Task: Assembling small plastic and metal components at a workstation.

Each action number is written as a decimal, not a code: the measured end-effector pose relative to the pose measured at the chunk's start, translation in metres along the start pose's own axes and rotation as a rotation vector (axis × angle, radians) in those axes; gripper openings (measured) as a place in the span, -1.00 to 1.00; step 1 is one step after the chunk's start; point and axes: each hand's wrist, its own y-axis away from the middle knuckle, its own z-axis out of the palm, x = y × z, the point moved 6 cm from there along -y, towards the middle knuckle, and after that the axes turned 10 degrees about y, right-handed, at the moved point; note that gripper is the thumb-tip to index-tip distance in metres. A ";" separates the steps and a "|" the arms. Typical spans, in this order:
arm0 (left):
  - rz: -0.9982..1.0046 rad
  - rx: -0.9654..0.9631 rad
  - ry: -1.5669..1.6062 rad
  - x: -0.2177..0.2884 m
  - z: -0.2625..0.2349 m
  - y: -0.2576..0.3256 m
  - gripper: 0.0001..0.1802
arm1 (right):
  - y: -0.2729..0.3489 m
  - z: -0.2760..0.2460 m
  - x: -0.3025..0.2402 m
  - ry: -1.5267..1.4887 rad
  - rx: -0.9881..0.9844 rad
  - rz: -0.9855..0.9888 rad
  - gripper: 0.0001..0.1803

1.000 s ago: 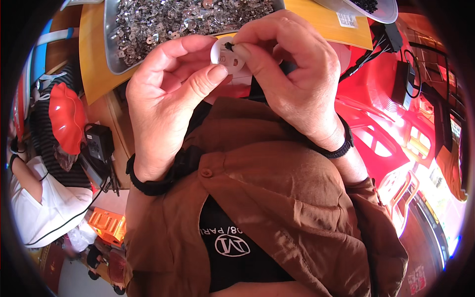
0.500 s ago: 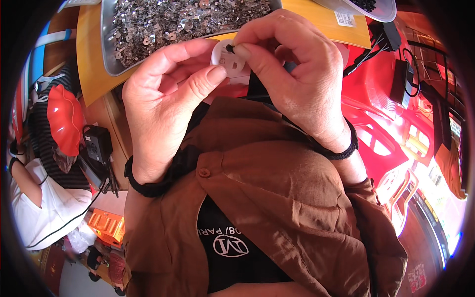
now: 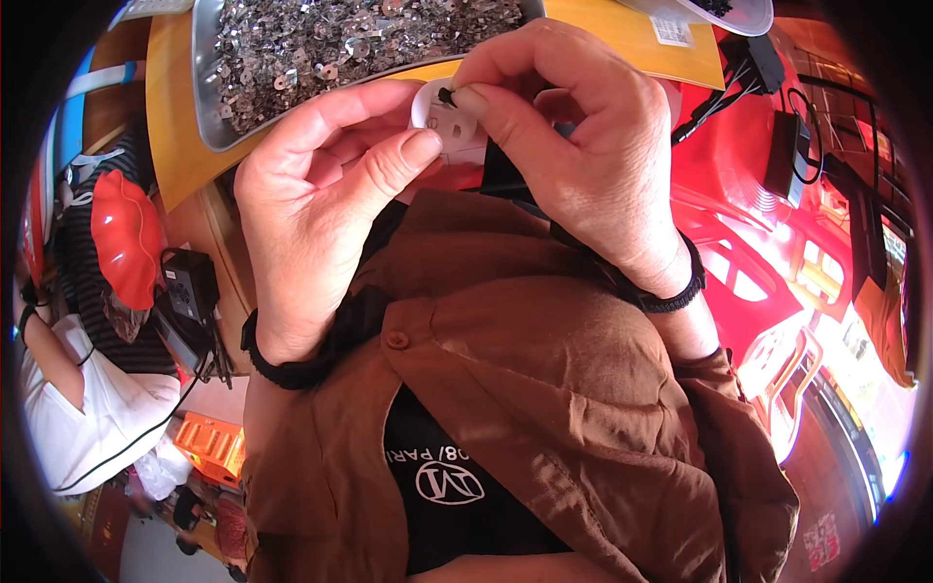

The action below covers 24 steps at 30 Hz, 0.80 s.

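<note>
My left hand (image 3: 326,185) pinches the left edge of a small round white plastic piece (image 3: 449,119) with openings in it, held above my lap. Between thumb and forefinger my right hand (image 3: 573,136) grips a tiny black part (image 3: 446,96), which touches the upper side of the white piece. Fingertips hide much of the black part, so its exact kind is unclear. Just beyond both hands is a metal tray (image 3: 206,107) heaped with small shiny metal pieces (image 3: 330,58).
The tray rests on a yellow board (image 3: 175,155). At the upper right stands a clear bowl (image 3: 753,21) of black parts. Red plastic stools (image 3: 719,194) are on the right. A red scalloped bowl (image 3: 126,238), a black power adapter (image 3: 190,282) and a person in white (image 3: 92,418) are on the left.
Both hands keep their grips, with the black part still against the white piece. The whole view has shifted very slightly; little else differs.
</note>
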 end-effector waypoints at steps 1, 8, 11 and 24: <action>-0.005 -0.002 0.006 -0.001 0.000 0.000 -0.67 | 0.000 0.000 0.001 -0.017 -0.003 0.008 -0.91; -0.064 0.030 0.013 -0.002 0.000 0.000 -0.67 | 0.000 -0.001 0.000 -0.019 -0.013 0.010 -0.92; -0.098 0.092 0.123 -0.006 0.001 -0.001 -0.67 | -0.001 0.000 0.000 0.079 -0.080 0.022 -0.93; -0.059 0.098 0.107 -0.006 0.001 -0.002 -0.70 | 0.000 0.000 0.004 0.032 -0.056 0.060 -0.93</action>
